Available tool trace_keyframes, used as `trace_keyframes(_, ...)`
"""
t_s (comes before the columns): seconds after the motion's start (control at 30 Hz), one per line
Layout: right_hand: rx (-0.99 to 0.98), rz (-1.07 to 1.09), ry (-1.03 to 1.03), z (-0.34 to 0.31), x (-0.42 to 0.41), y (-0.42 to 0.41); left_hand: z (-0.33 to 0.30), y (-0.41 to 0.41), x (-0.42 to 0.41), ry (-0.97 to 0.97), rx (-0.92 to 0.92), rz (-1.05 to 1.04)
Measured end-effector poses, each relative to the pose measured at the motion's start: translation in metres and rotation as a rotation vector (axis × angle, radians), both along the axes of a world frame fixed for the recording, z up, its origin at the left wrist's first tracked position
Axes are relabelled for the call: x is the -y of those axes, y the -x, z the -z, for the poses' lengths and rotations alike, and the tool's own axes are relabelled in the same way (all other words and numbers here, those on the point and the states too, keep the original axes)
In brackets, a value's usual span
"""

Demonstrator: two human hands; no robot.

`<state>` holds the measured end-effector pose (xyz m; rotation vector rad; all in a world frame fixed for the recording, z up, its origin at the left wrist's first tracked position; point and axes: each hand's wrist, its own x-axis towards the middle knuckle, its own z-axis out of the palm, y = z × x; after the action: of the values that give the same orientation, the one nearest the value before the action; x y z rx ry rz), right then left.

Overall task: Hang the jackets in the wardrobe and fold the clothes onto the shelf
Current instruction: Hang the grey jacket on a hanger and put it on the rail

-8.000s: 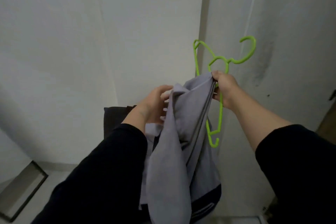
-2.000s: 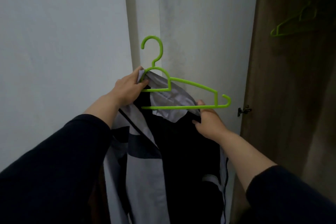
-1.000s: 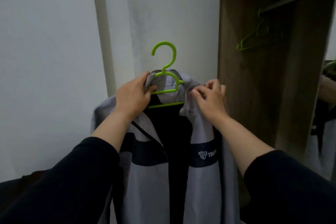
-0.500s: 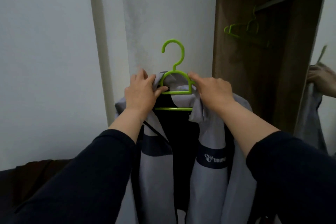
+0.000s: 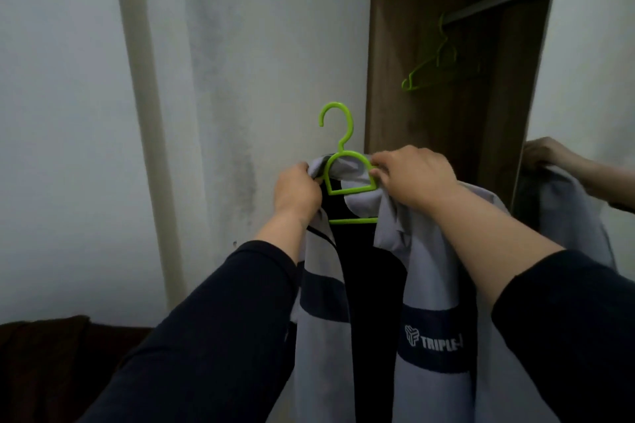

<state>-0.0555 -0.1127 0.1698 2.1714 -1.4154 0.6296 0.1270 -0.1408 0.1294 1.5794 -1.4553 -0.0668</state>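
The grey jacket (image 5: 426,285) hangs at centre frame on a green hanger (image 5: 347,178), its hook upright and free for the wardrobe rail (image 5: 498,0) at upper right. The left hand (image 5: 297,187) pinches the collar; the right hand (image 5: 412,173) grips hanger and fabric, probably to settle the shoulders before hanging.

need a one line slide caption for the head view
Both hands, left hand and right hand, hold a grey jacket on a green hanger beside the open wardrobe.
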Motion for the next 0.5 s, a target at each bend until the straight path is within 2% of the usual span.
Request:
trace_keyframes(0.07,0.023,0.110,0.005,-0.004,0.006,0.007,-0.006,0.015,0.017,0.022,-0.029,0.067)
trace_keyframes(0.2,0.259,0.334,-0.153,-0.020,0.022,0.019,-0.011,0.041,0.055,0.004,-0.026,0.170)
trace_keyframes(0.27,0.267,0.436,-0.119,-0.025,0.033,0.020,-0.010,0.055,0.075,-0.043,-0.065,0.243)
trace_keyframes(0.5,0.365,0.734,-0.001,-0.038,0.051,0.036,-0.028,0.108,0.121,-0.105,-0.126,0.728)
